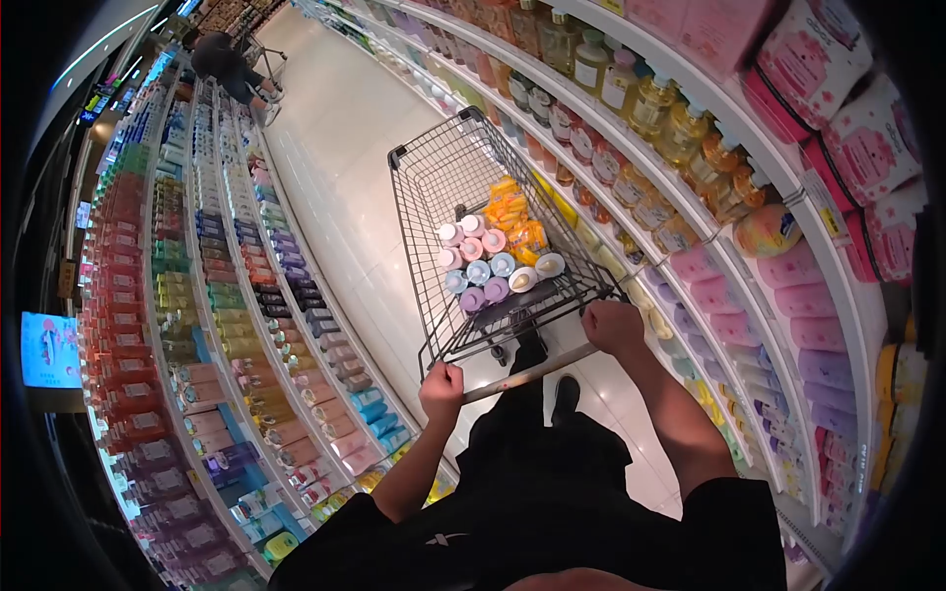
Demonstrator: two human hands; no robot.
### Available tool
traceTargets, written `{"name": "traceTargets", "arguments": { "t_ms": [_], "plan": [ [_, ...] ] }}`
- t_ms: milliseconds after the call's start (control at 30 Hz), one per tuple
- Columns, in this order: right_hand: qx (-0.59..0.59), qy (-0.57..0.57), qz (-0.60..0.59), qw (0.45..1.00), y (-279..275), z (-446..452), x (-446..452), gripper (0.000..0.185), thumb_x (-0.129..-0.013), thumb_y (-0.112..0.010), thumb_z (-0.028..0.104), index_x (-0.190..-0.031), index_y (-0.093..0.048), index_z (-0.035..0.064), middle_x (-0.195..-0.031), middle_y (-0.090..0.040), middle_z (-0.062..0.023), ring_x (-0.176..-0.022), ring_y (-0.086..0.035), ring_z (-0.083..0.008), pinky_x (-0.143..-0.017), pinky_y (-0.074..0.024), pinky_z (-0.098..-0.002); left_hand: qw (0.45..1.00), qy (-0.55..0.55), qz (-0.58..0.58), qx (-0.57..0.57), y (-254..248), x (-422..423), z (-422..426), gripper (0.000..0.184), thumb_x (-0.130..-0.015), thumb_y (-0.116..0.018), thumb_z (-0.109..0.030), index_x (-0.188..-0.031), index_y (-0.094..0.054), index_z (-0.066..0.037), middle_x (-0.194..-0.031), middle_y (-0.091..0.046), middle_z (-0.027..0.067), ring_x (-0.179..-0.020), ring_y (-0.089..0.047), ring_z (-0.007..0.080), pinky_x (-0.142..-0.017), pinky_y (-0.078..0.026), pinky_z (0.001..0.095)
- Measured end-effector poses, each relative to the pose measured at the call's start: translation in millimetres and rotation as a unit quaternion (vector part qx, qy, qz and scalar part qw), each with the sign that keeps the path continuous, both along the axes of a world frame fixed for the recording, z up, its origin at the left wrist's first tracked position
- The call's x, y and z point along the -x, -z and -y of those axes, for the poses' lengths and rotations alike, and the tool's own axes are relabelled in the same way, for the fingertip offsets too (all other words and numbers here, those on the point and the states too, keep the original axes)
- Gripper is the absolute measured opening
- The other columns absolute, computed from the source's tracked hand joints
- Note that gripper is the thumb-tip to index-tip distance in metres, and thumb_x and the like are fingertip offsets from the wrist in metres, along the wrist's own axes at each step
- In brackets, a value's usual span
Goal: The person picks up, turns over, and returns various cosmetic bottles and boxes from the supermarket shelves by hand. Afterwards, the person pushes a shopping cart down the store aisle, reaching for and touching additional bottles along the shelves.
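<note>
Both my hands grip the push handle (532,371) of a dark wire shopping cart (418,212). My left hand (441,392) is wrapped round the handle's left end, and my right hand (613,326) is closed round its right end. Inside the cart stand several pump-top bottles: white and pink ones (472,248), pale blue ones (479,272), purple ones (473,298) and cream ones (549,265). Orange-yellow packages (506,204) lie beside them, toward the cart's right side.
Shelves of coloured bottles (207,325) line the left side. On the right, shelves hold bottles (652,105) and pink packs (882,148). A pale tiled floor (325,148) runs between. Far ahead at the left, a person (222,64) bends by the shelves.
</note>
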State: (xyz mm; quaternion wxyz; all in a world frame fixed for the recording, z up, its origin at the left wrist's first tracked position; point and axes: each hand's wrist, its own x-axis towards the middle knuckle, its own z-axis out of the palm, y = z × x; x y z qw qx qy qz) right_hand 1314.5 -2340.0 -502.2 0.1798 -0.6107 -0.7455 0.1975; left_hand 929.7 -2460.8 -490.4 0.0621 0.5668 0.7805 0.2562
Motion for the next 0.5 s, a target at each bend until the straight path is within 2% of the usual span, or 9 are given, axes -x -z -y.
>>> {"name": "traceTargets", "arguments": {
  "t_ms": [100,167,233,300,367,433,500],
  "plan": [
    [0.003,0.001,-0.013,1.0,2,-45,10,0.025,-0.098,-0.069,0.03,-0.082,-0.075,0.0116,-0.079,-0.076,-0.0135,-0.076,-0.075,-0.0388,-0.07,-0.0605,-0.0531,0.999,-0.027,0.017,0.027,-2,9,-43,0.029,-0.102,-0.07,-0.024,-0.079,-0.065,-0.007,-0.071,-0.067,0.0204,-0.067,-0.069,0.0453,-0.062,-0.055,0.0527],
    [-0.05,0.001,-0.036,0.998,5,-77,19,0.025,-0.097,-0.07,0.03,-0.081,-0.075,0.0114,-0.078,-0.076,-0.0147,-0.075,-0.076,-0.0398,-0.069,-0.0607,-0.0537,0.998,-0.04,0.025,0.03,-5,14,-69,0.029,-0.101,-0.07,-0.024,-0.079,-0.065,-0.007,-0.072,-0.067,0.0204,-0.066,-0.069,0.0449,-0.062,-0.056,0.0524],
    [-0.051,0.006,-0.015,0.999,-14,-106,36,0.025,-0.097,-0.07,0.029,-0.081,-0.075,0.0115,-0.078,-0.076,-0.015,-0.074,-0.076,-0.04,-0.068,-0.0609,-0.0536,0.999,-0.042,0.014,0.024,-7,31,-100,0.027,-0.1,-0.072,-0.023,-0.079,-0.066,-0.007,-0.071,-0.068,0.0191,-0.066,-0.07,0.0434,-0.062,-0.057,0.0524],
    [-0.069,0.0,-0.014,0.998,-27,-129,50,0.026,-0.097,-0.07,0.03,-0.08,-0.075,0.0115,-0.076,-0.076,-0.0159,-0.07,-0.076,-0.0404,-0.065,-0.0611,-0.0539,0.999,-0.041,0.007,-0.008,-5,44,-127,0.026,-0.099,-0.073,-0.023,-0.079,-0.066,-0.008,-0.07,-0.068,0.0183,-0.065,-0.07,0.0428,-0.062,-0.057,0.0528],
    [-0.069,-0.012,-0.004,0.998,-17,-152,61,0.026,-0.098,-0.069,0.03,-0.08,-0.075,0.0114,-0.076,-0.076,-0.016,-0.069,-0.075,-0.0405,-0.064,-0.0609,-0.0541,0.998,-0.041,0.002,-0.037,-5,53,-149,0.025,-0.098,-0.074,-0.022,-0.079,-0.066,-0.008,-0.07,-0.069,0.0174,-0.065,-0.071,0.0422,-0.062,-0.057,0.0532],
    [-0.064,-0.02,0.014,0.998,-10,-181,65,0.029,-0.099,-0.068,0.031,-0.079,-0.074,0.0111,-0.075,-0.075,-0.0164,-0.067,-0.075,-0.0409,-0.063,-0.0602,-0.0548,0.999,-0.037,0.007,-0.002,-9,60,-175,0.024,-0.097,-0.075,-0.02,-0.079,-0.066,-0.008,-0.072,-0.07,0.0165,-0.066,-0.071,0.0416,-0.062,-0.058,0.0535],
    [-0.06,-0.026,0.028,0.997,-12,-203,74,0.029,-0.099,-0.068,0.031,-0.079,-0.074,0.0103,-0.075,-0.075,-0.0176,-0.068,-0.075,-0.0419,-0.063,-0.0598,-0.055,0.997,-0.042,0.045,0.051,-18,72,-195,0.026,-0.1,-0.073,-0.026,-0.083,-0.067,-0.007,-0.077,-0.072,0.0171,-0.071,-0.072,0.0421,-0.066,-0.057,0.0544]
  ]
}}
